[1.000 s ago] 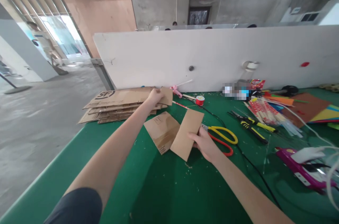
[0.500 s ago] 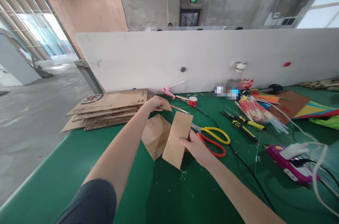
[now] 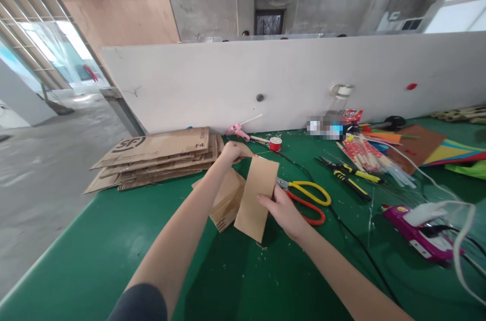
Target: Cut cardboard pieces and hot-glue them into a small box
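Here the cardboard strip [image 3: 255, 200] is gripped at its right edge by the right hand [image 3: 285, 212], long axis pointed away from the body; beside its far end, a smaller piece [image 3: 245, 151] is pinched by the left hand [image 3: 231, 152].

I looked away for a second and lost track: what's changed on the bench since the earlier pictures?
The left hand has carried the small cardboard piece away from the cardboard stack, rightward to near the top of the cardboard strip; contact is unclear. The left forearm now crosses the flat cardboard. Nothing was visibly grabbed or released. The right hand still holds the strip; stack and scissors stayed put.
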